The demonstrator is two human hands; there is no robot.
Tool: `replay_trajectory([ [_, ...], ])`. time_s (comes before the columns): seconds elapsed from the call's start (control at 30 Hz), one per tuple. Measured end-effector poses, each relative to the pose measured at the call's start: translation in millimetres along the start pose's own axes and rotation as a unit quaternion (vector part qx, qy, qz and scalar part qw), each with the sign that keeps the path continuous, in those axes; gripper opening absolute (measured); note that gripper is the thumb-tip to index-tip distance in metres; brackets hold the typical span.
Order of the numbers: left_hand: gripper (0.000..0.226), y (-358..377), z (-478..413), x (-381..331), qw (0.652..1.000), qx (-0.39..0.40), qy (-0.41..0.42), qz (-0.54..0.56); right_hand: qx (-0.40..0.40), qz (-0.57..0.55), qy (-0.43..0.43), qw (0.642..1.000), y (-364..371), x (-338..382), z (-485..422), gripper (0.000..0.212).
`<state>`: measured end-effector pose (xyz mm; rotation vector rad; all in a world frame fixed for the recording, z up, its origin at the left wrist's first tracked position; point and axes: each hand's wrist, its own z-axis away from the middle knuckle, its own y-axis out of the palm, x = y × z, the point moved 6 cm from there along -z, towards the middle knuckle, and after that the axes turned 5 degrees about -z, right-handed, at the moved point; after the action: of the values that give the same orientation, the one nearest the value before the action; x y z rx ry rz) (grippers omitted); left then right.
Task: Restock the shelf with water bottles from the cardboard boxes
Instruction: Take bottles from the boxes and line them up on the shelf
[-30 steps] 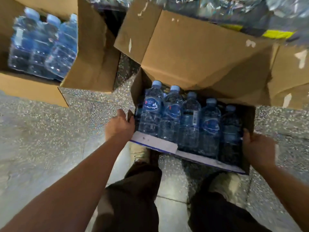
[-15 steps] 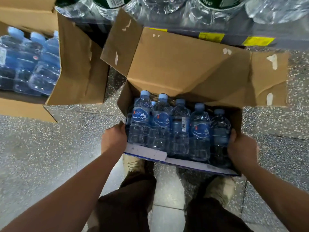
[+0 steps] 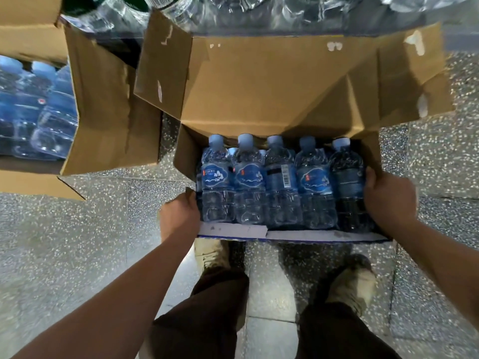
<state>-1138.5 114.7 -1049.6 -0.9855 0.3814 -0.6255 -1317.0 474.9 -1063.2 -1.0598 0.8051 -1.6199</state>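
Observation:
An open cardboard box (image 3: 272, 99) lies in front of me with its flaps spread toward the shelf. Inside it stands a row of blue-labelled water bottles (image 3: 280, 185) with pale blue caps; more bottles hide behind them. My left hand (image 3: 178, 218) grips the box's near-left corner. My right hand (image 3: 388, 198) holds the right side, fingers against the rightmost bottle and the box wall. The box's white near edge (image 3: 311, 235) shows below the bottles.
A second open cardboard box (image 3: 103, 120) with shrink-wrapped water bottles (image 3: 33, 112) sits at the left. Wrapped bottles on the shelf (image 3: 233, 11) fill the top edge. My legs and shoes (image 3: 350, 288) stand on speckled floor (image 3: 64, 255) just behind the box.
The box has shifted closer to me and toward the shelf bottles. My right hand has slid from the box's near-right corner up along its right side.

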Motion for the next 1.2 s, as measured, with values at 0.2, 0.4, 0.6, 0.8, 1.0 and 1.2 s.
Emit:
replay_trajectory([
  [0.2,0.036,3.3,5.8,-1.8,0.999,-0.004,-0.041,0.019,-0.012,-0.013,0.037,0.999,4.9,-7.1,11.2,0.051],
  [0.4,0.042,-33.0,26.6,-34.2,0.998,-0.046,0.012,0.049,-0.081,-0.148,0.018,0.986,-23.7,19.4,33.4,0.026],
  [0.6,0.035,-12.8,35.3,-107.6,0.991,0.058,0.094,0.08,0.085,-0.122,-0.002,0.989,19.8,48.7,57.2,0.024],
  [0.8,0.064,14.5,27.0,-122.4,0.989,0.144,0.017,0.042,0.117,-0.064,-0.008,0.991,40.6,66.3,56.6,0.04],
  [1.0,0.082,24.7,15.7,-123.3,0.988,0.152,-0.015,0.038,0.133,-0.041,0.025,0.99,32.9,71.6,44.7,0.049],
  [1.2,0.084,33.6,1.6,-121.7,0.977,0.201,-0.036,0.054,0.212,-0.064,0.089,0.971,41.9,73.1,33.7,0.056],
])
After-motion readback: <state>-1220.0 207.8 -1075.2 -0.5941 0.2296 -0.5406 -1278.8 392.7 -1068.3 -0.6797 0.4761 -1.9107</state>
